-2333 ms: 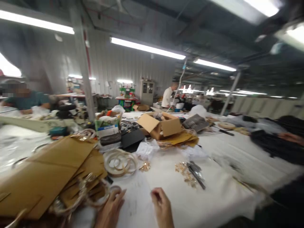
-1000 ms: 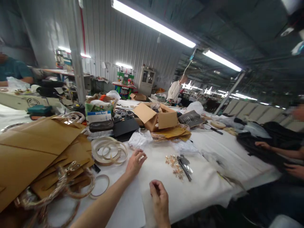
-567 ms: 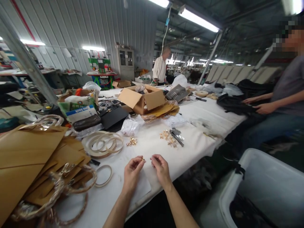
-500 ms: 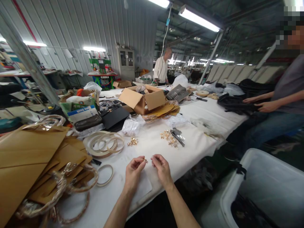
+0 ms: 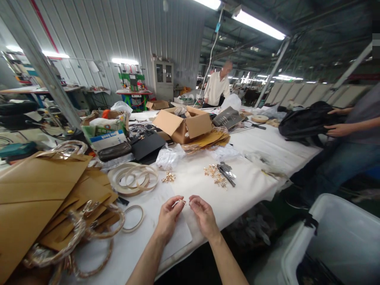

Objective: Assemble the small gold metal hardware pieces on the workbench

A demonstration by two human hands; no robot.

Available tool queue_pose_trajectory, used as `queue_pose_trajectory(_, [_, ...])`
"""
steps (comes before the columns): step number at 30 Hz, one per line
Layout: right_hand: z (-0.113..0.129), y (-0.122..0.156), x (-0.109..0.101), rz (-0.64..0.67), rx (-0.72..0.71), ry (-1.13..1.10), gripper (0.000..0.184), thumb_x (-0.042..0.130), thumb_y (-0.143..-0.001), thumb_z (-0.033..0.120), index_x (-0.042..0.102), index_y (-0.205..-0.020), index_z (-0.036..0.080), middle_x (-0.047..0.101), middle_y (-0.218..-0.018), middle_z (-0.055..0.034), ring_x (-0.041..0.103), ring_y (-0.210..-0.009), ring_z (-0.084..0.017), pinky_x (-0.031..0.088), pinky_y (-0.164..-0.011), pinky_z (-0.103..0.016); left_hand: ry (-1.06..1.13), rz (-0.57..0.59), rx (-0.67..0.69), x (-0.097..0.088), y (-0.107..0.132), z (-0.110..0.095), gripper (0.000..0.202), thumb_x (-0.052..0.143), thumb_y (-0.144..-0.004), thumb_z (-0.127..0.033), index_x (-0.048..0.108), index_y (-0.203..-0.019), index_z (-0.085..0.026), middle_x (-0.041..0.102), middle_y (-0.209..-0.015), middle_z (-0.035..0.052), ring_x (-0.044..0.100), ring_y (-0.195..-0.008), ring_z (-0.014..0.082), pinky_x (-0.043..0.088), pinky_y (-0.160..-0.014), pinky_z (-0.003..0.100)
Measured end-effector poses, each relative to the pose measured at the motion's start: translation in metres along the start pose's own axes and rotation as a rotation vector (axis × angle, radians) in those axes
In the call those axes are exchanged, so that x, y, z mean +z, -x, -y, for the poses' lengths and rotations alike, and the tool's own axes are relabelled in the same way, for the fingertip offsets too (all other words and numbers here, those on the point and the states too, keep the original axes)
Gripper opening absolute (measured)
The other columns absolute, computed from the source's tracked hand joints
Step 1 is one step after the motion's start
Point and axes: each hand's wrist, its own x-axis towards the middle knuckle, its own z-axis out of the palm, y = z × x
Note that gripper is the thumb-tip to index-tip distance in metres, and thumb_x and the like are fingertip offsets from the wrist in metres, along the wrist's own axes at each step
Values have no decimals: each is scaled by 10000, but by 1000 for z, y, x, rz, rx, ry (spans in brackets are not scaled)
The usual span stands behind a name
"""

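**Tiny pinch going on here**

Both forearms angle in over the white-covered table (image 5: 246, 198), left hand (image 5: 168, 219) pinching a small gold fitting (image 5: 184, 202); right hand (image 5: 204, 221) curled just beside it, can't tell if it's gripping too.
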Motion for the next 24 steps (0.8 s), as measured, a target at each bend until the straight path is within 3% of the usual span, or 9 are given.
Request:
queue_pose_trajectory(6, [13, 3, 4, 124, -58, 75, 228, 748, -874, 439, 719, -842, 216, 687, -1070, -42, 622, -1043, -224, 476, -954, -310, -21, 11, 16, 5, 1, -3, 395, 902, -745, -430, 799, -1045, -194, 765, -1154, 96, 678, -998, 201, 516, -937, 305])
queue_pose_trajectory(12, [11, 4, 7, 169, -106, 112, 180, 737, -884, 403, 712, -844, 229, 688, -1087, -55, 628, -1128, -263, 479, -1031, -363, -6, 32, -1, 6, 2, -4, 363, 876, -775, -457, 800, -992, -176, 788, -1031, 92, 696, -966, 215, 515, -923, 311])
queue_pose_trajectory(24, [0, 5, 7, 126, -223, 276, 114, 721, -909, 357, 744, -884, 248, 703, -1014, -51, 666, -1010, -227, 545, -921, -338, 27, -7, -80, 5, 2, -7, 406, 929, -688, -474, 795, -886, -147, 756, -880, 72, 651, -799, 161, 505, -784, 257])
